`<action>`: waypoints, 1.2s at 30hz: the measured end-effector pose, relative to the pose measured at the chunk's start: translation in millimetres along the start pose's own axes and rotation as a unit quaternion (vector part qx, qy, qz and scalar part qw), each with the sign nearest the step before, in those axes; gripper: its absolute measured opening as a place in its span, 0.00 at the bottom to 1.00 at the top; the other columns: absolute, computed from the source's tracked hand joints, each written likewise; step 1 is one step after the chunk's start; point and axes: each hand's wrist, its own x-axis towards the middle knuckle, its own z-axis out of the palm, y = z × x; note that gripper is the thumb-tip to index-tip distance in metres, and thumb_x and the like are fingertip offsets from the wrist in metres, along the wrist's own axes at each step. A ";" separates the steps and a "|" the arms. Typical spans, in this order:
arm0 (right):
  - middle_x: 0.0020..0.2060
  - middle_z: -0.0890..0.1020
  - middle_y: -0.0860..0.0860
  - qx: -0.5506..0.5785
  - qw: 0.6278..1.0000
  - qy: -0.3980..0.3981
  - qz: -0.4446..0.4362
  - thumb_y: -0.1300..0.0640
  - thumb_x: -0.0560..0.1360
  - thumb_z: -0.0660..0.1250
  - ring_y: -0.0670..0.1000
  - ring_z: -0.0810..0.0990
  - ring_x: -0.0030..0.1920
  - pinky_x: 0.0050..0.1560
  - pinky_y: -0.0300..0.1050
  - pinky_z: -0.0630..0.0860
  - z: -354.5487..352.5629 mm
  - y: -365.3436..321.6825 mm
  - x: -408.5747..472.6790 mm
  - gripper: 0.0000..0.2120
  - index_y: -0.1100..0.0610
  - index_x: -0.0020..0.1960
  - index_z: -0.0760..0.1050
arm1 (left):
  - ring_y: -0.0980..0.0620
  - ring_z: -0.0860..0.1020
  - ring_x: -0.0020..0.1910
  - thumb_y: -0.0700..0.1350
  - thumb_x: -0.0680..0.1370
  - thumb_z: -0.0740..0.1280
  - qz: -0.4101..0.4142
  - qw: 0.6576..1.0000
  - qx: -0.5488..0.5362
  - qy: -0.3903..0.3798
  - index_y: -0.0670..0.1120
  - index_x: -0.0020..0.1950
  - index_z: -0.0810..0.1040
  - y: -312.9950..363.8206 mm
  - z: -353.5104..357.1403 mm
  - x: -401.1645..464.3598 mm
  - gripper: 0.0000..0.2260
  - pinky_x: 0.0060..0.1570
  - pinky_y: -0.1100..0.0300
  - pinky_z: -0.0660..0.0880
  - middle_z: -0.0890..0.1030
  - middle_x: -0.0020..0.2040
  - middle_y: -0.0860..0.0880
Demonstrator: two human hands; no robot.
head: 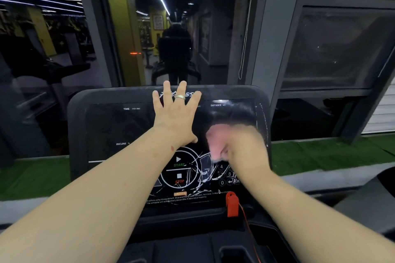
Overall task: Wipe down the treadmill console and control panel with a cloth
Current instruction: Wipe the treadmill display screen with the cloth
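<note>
Head cam: left hand (174, 113) flat, fingers spread on the console (111, 130) mid-frame, blurry right hand (237, 145) maybe clutching a pinkish cloth (214, 142) mid-wipe, can't tell, lower buttons (222, 175) likely left.

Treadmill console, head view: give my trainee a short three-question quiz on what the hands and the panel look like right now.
1. True or false: the left hand lies flat with fingers spread on the console.
2. Which hand is motion-blurred over the display's right side? A) left B) right hand
3. What colour is the safety key below the keypad?

Key: 1 true. 2 B; it seems to grip something pinkish, perhaps the cloth, but blur hides it. 3 red.
</note>
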 end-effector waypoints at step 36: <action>0.45 0.79 0.52 -0.012 0.999 0.028 0.030 0.62 0.66 0.63 0.58 0.73 0.42 0.40 0.49 0.68 3.1 -8.1 -5.8 0.17 0.52 0.51 0.83 | 0.31 0.35 0.79 0.69 0.62 0.78 0.000 1.000 0.008 0.010 0.58 0.82 0.43 0.4 1.1 -1.5 0.60 0.76 0.29 0.42 0.39 0.83 0.44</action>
